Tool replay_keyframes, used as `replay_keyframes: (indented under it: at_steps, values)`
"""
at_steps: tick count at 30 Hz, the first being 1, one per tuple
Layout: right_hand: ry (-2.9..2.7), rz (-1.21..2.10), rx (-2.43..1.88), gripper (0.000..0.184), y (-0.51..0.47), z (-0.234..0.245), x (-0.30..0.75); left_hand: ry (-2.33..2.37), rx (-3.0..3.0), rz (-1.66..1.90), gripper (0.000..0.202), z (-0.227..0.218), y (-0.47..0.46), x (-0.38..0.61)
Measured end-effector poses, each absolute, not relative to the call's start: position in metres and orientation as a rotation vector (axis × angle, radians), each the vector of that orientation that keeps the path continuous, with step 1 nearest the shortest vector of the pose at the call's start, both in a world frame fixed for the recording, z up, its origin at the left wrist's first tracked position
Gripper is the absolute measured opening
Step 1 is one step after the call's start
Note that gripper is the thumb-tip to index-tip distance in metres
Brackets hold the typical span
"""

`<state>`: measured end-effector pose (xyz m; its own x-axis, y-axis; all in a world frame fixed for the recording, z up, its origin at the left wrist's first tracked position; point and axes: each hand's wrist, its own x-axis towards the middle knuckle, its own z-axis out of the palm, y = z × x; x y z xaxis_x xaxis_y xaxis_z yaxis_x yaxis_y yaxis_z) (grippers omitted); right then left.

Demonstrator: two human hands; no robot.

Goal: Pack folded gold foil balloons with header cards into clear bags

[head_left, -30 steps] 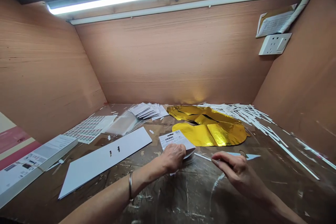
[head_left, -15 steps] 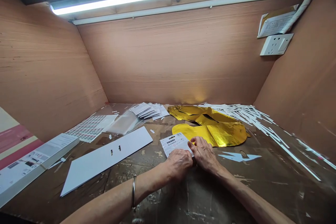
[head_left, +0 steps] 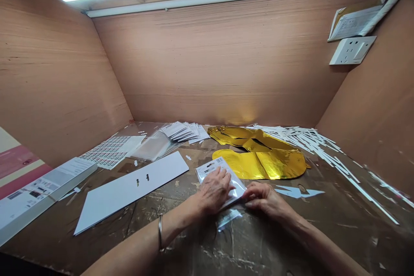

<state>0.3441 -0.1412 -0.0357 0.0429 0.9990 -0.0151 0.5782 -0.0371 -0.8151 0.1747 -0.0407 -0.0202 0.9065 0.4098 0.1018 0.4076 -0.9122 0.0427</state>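
Note:
My left hand (head_left: pixel 214 190) lies flat, fingers stretched, on a small clear plastic packet with a white printed card inside (head_left: pixel 214 168) in the middle of the worn brown bench. My right hand (head_left: pixel 265 200) is curled against the packet's right lower edge, fingers pinched on it. A clear flap of the packet (head_left: pixel 228 217) sticks out toward me below the hands. Just beyond the packet lie folded gold foil sheets (head_left: pixel 261 157).
A long white card with two slots (head_left: pixel 129 189) lies left of the hands. Beyond it are a sticker sheet (head_left: pixel 106 152), clear bags (head_left: pixel 152 147) and fanned white cards (head_left: pixel 184 131). White strips (head_left: pixel 318 146) spread along the right. A flat box (head_left: pixel 35 194) sits far left.
My right hand came in from the right to the packet, then slid to its lower right edge. My left hand went from curled to flat on the packet. The view tilted down slightly.

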Motion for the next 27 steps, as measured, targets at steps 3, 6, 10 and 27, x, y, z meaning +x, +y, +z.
replay_keyframes:
  at_steps: [3, 6, 10, 27]
  values:
    - [-1.738, 0.724, -1.700, 0.010, -0.143, -0.034, 0.338, 0.654, 3.017, 0.200, 0.052, -0.038, -0.024, 0.173]
    - [-2.019, 0.425, -1.708, 0.011, -0.147, -0.035, 0.336, 0.623, 2.970, 0.118, 0.058, -0.053, -0.017, 0.171]
    - [-2.214, 0.012, -1.685, 0.019, -0.153, -0.044, 0.340, 0.628, 2.959, 0.088, 0.058, -0.056, -0.017, 0.171]
    - [-2.019, 0.257, -1.783, 0.028, -0.243, -0.023, 0.369, 0.508, 3.002, 0.089, 0.057, -0.049, -0.019, 0.168]
